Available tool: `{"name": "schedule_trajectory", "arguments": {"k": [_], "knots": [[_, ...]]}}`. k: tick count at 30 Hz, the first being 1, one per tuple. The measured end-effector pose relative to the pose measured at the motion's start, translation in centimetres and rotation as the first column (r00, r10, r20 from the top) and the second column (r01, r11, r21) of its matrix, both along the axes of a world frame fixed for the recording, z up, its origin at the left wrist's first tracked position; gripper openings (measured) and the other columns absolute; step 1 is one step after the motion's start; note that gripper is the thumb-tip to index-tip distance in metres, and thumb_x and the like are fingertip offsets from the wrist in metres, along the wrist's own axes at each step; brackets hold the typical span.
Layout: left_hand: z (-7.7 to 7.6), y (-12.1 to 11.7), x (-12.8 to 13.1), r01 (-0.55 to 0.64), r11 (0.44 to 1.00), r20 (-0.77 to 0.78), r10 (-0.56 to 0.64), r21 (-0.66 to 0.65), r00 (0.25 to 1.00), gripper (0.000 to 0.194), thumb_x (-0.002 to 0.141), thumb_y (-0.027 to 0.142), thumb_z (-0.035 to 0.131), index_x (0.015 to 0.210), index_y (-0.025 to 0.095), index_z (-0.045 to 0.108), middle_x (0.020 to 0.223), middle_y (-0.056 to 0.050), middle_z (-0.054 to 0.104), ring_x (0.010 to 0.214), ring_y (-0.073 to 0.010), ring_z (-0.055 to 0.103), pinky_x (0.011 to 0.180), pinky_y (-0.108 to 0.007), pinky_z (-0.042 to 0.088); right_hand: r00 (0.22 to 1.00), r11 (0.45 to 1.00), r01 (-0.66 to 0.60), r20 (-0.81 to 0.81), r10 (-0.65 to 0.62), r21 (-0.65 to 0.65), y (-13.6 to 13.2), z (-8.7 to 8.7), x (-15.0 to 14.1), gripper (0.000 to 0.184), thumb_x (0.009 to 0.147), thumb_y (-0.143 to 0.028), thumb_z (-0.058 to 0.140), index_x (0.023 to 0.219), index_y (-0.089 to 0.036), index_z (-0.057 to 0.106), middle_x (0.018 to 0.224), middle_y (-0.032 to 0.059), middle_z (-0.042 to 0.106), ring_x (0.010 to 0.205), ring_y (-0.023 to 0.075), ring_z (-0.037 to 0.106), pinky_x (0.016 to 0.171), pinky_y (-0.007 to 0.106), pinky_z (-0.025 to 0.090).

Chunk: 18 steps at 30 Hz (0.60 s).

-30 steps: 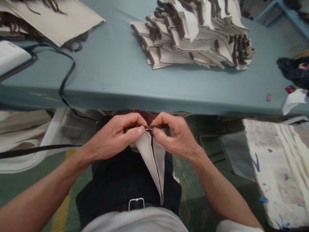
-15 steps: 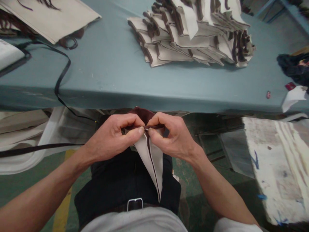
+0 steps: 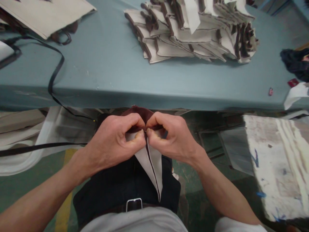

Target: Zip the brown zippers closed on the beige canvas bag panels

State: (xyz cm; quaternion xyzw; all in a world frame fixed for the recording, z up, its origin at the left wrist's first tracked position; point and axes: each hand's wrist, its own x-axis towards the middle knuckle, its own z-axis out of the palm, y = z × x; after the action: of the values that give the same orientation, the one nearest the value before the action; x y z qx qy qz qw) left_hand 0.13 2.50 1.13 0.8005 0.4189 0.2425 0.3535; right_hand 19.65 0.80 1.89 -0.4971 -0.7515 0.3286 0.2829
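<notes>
Bench (image 3: 178, 86), far | pile of cream pieces (image 3: 183, 45) on it, far, right of centre | dark-edged cream piece (image 3: 154, 159) (tapering to a point), near centre, over the lap (image 3: 113, 187) | left hand (image 3: 114, 137), right hand (image 3: 173, 137): fingers of both pinching it

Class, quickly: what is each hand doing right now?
Left hand: closed, fingers pinching the cream cloth piece.
Right hand: closed, fingers pinching the same piece.
</notes>
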Motion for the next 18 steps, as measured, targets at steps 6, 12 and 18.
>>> {"name": "schedule_trajectory", "arguments": {"k": [6,12,18], "knots": [[0.3,-0.3,0.0,-0.029,0.999,0.069,0.031,-0.026,0.997,0.012,0.079,0.021,0.051,0.071,0.019,0.060,0.062,0.005,0.055,0.054,-0.0104,0.049,0.054,-0.026,0.035,1.000,0.992,0.028,0.010,-0.030,0.120,-0.6,-0.3,-0.5,0.009,0.083,-0.018,0.056,0.075,-0.021,0.056,0.070,-0.0015,0.059,0.064,0.0131,0.053,0.064,0.029,0.039],[-0.9,-0.8,0.7,-0.084,0.972,0.329,0.154,-0.219,0.932,0.008,0.075,0.019,0.053,0.067,0.021,0.053,0.060,0.006,0.049,0.055,-0.0102,0.044,0.053,-0.025,0.033,0.966,0.998,0.023,-0.257,-0.039,-0.065,-0.1,-1.3,-0.8,0.009,0.079,-0.022,0.059,0.074,-0.022,0.052,0.067,-0.0059,0.053,0.058,0.0098,0.045,0.057,0.025,0.035],[-3.8,-2.1,1.3,0.051,0.840,0.573,0.322,-0.540,0.754,0.014,0.089,0.023,0.056,0.075,0.021,0.052,0.065,0.008,0.046,0.054,-0.0086,0.039,0.053,-0.023,0.034,0.754,0.935,-0.057,-0.629,-0.188,-0.349,-0.5,-5.3,-2.1,0.033,0.083,-0.044,0.066,0.067,-0.024,0.045,0.059,-0.0080,0.040,0.053,0.0089,0.031,0.052,0.024,0.028]]}}
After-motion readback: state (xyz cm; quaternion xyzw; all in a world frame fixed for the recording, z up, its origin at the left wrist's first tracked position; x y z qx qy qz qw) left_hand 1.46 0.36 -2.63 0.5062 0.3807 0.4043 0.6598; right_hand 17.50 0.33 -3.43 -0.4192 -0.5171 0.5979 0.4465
